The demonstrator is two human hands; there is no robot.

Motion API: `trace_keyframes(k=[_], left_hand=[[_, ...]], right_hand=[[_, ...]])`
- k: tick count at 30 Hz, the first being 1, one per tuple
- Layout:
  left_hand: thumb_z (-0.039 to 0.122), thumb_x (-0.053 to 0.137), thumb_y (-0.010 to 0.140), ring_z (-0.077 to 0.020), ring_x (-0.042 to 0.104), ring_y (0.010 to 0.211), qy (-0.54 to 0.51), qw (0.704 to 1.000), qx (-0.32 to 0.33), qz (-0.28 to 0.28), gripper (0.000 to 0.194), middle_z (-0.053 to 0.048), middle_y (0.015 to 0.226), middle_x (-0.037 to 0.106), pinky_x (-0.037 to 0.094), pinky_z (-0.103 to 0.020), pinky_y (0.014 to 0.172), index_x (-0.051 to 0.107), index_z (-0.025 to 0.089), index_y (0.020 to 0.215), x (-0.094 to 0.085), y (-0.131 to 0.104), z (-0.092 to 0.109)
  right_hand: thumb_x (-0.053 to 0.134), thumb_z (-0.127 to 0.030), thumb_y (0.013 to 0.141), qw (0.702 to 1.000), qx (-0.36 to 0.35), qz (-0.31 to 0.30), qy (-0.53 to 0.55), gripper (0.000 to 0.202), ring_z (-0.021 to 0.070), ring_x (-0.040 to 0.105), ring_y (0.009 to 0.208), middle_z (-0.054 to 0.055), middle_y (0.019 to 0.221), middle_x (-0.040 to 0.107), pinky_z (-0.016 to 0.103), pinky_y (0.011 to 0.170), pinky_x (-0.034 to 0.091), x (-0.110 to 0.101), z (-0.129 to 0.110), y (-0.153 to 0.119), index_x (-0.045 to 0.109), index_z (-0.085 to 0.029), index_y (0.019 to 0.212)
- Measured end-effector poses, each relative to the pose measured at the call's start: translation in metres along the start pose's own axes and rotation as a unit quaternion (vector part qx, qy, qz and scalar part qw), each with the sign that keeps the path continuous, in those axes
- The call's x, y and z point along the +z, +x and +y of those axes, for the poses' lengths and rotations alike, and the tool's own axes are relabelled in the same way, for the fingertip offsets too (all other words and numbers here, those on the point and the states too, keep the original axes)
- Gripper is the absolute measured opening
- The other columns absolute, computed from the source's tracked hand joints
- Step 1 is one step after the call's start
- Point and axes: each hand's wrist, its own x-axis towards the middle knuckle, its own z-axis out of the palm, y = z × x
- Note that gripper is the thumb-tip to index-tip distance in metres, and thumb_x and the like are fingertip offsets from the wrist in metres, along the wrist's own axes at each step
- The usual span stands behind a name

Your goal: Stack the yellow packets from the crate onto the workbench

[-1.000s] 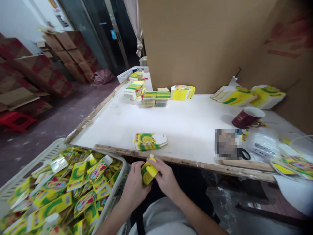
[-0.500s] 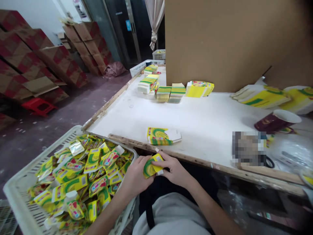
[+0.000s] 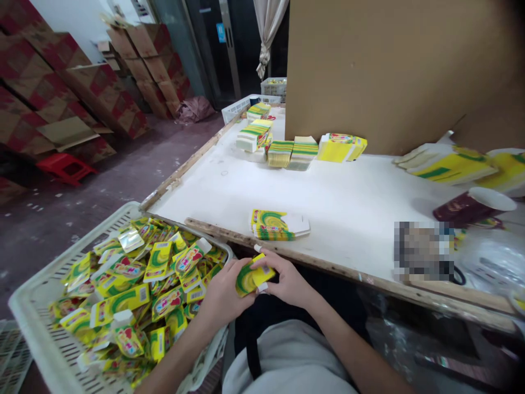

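Observation:
A small yellow-green box is held between both hands in front of my body, near the table's front edge. My left hand grips its left side. The fingers of my right hand close on its right end, by a white flap. Just beyond them, a small stack of flat yellow-green cartons lies on the white table. To the left, a white basket holds a heap of similar boxes.
Carton stacks stand along a tall cardboard panel. At the right are a tilted dark red cup, clear plastic and more cartons. A red stool and large stacked boxes stand on the left floor.
The view has shifted slightly. Both hands still hold the box, which is turned a little, and the right fingers have moved along its end.

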Motion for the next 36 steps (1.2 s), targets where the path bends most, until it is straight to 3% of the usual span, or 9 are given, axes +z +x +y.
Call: trace_keyframes(k=[4,8,11,16,19,24,27,32,36], left_hand=[[0.033,0.056,0.073,-0.0274,0.051,0.103,0.149,0.985,-0.089,-0.004,0.047,-0.011,0.111,0.055,0.04,-0.041,0.088,0.046,0.016,0.116,-0.024,-0.023,-0.042],[0.043,0.058,0.071,-0.0379,0.042,0.112,0.32,0.927,-0.193,0.032,0.066,-0.02,0.124,0.045,0.035,-0.05,0.089,0.039,0.01,0.125,-0.043,-0.034,-0.081],[0.047,0.055,0.074,-0.0324,0.035,0.121,0.327,0.933,-0.144,0.043,0.063,-0.017,0.131,0.041,0.03,-0.046,0.097,0.04,0.013,0.125,-0.032,-0.019,-0.089],[0.045,0.057,0.072,-0.0296,0.028,0.128,0.332,0.933,-0.136,0.033,0.053,-0.014,0.135,0.039,0.021,-0.046,0.103,0.05,0.019,0.118,0.007,0.005,-0.107],[0.045,0.057,0.072,-0.0272,0.025,0.13,0.337,0.927,-0.161,0.038,0.055,-0.012,0.134,0.042,0.014,-0.044,0.107,0.049,0.02,0.12,0.015,-0.007,-0.128],[0.044,0.038,0.083,-0.0306,0.025,0.129,0.341,0.905,-0.241,0.08,0.045,-0.016,0.133,0.041,0.016,-0.051,0.104,0.052,0.016,0.116,0.001,-0.041,-0.16],[0.043,0.041,0.083,-0.031,0.036,0.122,0.324,0.905,-0.261,0.083,0.043,-0.016,0.127,0.047,0.028,-0.049,0.098,0.051,0.018,0.117,0.005,-0.055,-0.167],[0.037,0.041,0.084,-0.0304,0.035,0.123,0.294,0.915,-0.258,0.101,0.038,-0.016,0.128,0.045,0.029,-0.049,0.098,0.051,0.019,0.116,0.018,-0.072,-0.161],[0.037,0.043,0.083,-0.029,0.033,0.124,0.201,0.938,-0.205,0.195,0.042,-0.019,0.128,0.041,0.03,-0.046,0.1,0.047,0.013,0.117,-0.002,-0.066,-0.133]], right_hand=[[0.064,-0.02,0.071,0.999,-0.018,0.026,-0.026,0.05,0.019,0.055,0.105,0.008,0.119,0.056,0.034,0.092,0.043,-0.022,0.001,0.01,0.049,-0.02,0.118],[0.05,-0.007,0.074,0.95,-0.005,0.143,-0.277,0.038,0.02,0.052,0.105,0.009,0.112,0.058,0.033,0.095,0.039,-0.055,0.01,0.033,0.055,-0.015,0.11],[0.05,-0.004,0.07,0.899,0.032,0.112,-0.423,0.044,0.025,0.051,0.101,0.012,0.109,0.058,0.038,0.092,0.039,-0.063,0.02,0.051,0.055,-0.012,0.113],[0.049,-0.003,0.069,0.89,0.024,0.082,-0.448,0.039,0.026,0.053,0.091,0.012,0.098,0.059,0.038,0.083,0.042,-0.062,0.03,0.061,0.059,-0.012,0.106],[0.051,-0.006,0.069,0.882,0.027,0.083,-0.463,0.04,0.0259,0.053,0.089,0.012,0.094,0.057,0.037,0.081,0.042,-0.063,0.034,0.06,0.057,-0.013,0.107],[0.053,-0.008,0.068,0.881,0.034,0.119,-0.457,0.042,0.0256,0.053,0.089,0.01,0.096,0.053,0.037,0.078,0.043,-0.059,0.035,0.059,0.053,-0.016,0.109],[0.052,-0.007,0.067,0.894,0.043,0.145,-0.422,0.045,0.0244,0.054,0.087,0.01,0.097,0.051,0.038,0.077,0.044,-0.056,0.033,0.058,0.049,-0.017,0.111],[0.052,-0.009,0.067,0.915,0.066,0.215,-0.335,0.046,0.0207,0.054,0.078,0.008,0.097,0.049,0.037,0.07,0.047,-0.066,0.029,0.055,0.046,-0.019,0.111],[0.057,-0.011,0.062,0.938,0.038,0.267,-0.22,0.05,0.0155,0.051,0.07,0.004,0.088,0.049,0.031,0.066,0.047,-0.075,0.021,0.052,0.045,-0.019,0.11]])
